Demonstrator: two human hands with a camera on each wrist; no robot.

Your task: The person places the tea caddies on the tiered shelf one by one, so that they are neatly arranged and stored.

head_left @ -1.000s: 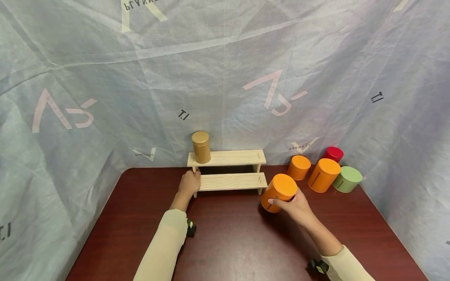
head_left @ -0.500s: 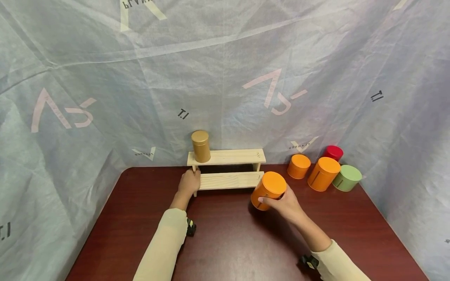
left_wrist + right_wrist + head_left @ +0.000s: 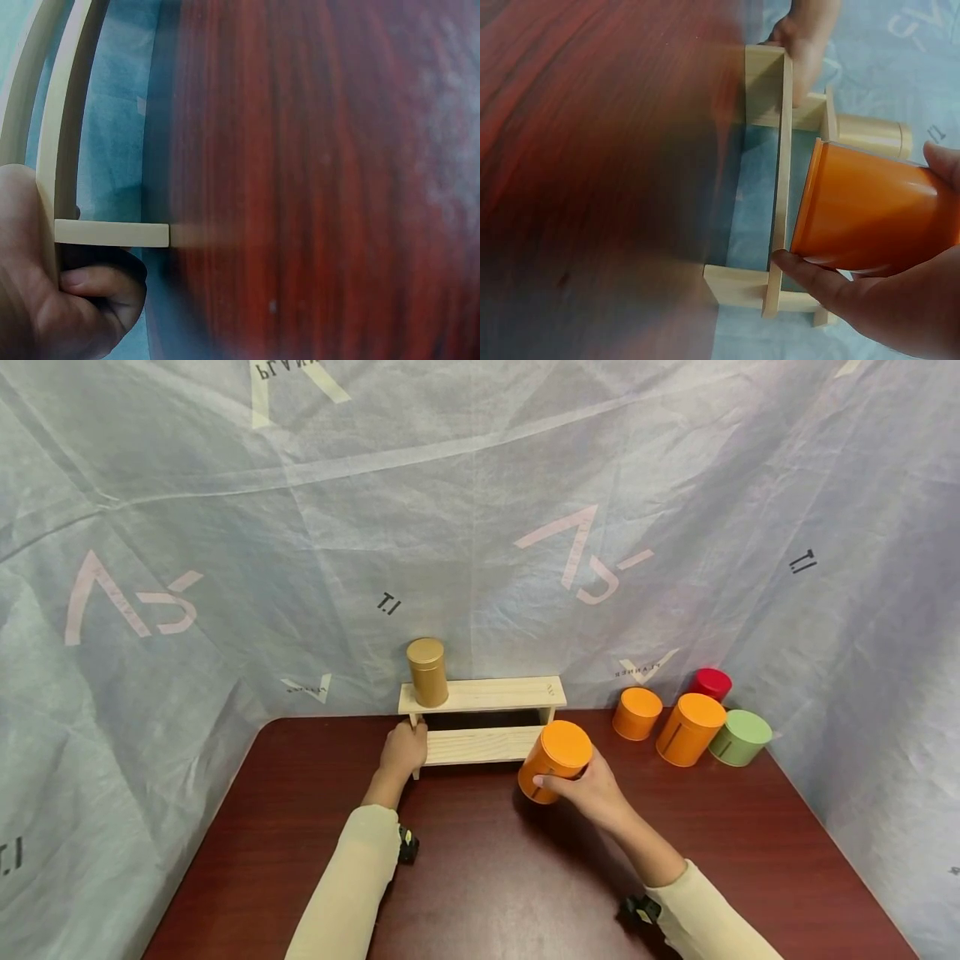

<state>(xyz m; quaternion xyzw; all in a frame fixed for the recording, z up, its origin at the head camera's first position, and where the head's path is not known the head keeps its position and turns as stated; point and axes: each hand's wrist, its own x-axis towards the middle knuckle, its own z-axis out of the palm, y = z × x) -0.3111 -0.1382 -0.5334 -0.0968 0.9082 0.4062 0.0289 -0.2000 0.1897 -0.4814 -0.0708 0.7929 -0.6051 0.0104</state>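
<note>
A two-tier wooden shelf (image 3: 491, 695) stands at the back of the table, with a gold canister (image 3: 429, 677) upright on the left of its upper board. My left hand (image 3: 405, 750) grips the shelf's left end; in the left wrist view its fingers (image 3: 101, 289) curl round the wood below the board. My right hand (image 3: 592, 789) holds a tall orange canister (image 3: 551, 764) round its side, tilted, in front of the lower board's right end. In the right wrist view, that canister's bottom edge overlaps the shelf, and a fingertip (image 3: 781, 257) lies right at the lower board.
To the right of the shelf stand a short orange canister (image 3: 637, 714), a tall orange one (image 3: 690, 731), a red one (image 3: 711, 683) and a green one (image 3: 741, 739). Grey printed cloth (image 3: 480, 568) hangs behind and beside the dark red table (image 3: 465, 877).
My right hand has moved left with the orange canister, from beyond the shelf's right end to in front of the lower board. The left hand keeps its grip in the same place.
</note>
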